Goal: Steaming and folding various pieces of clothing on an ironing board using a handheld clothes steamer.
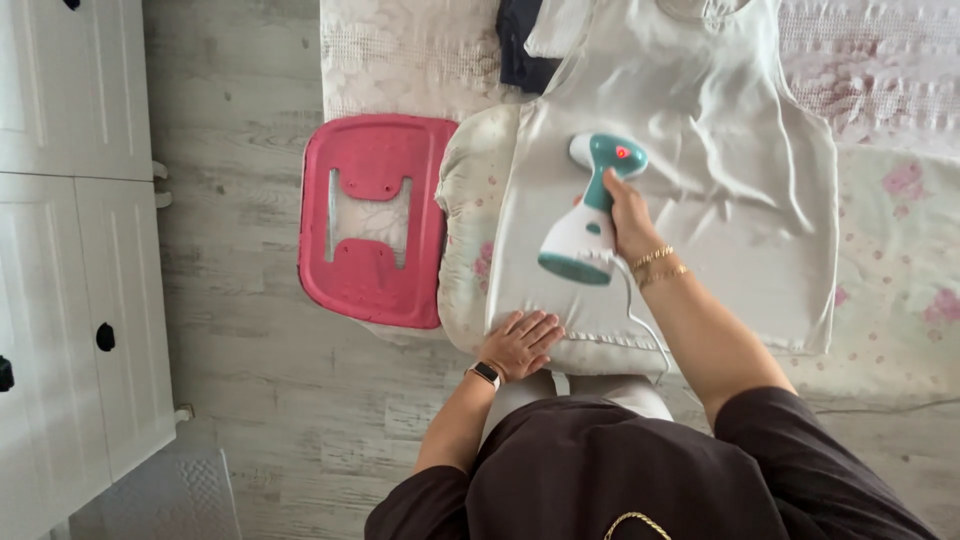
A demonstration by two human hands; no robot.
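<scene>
A pale sleeveless top (720, 190) lies spread over the floral ironing board (462, 250). My right hand (628, 215) grips the handle of a white and teal hand-held steamer (590, 215), whose head rests on the fabric near the middle; a red light shows on its handle. The steamer's white cord (640, 315) runs back toward me. My left hand (518, 343), with a watch at the wrist, lies flat with fingers spread on the near hem of the top, pressing it onto the board.
A pink plastic iron rest (372, 215) sticks out at the board's left end. White cabinets (70, 250) stand at the far left across a grey wood floor. A dark garment (520, 45) lies on the bed beyond the board.
</scene>
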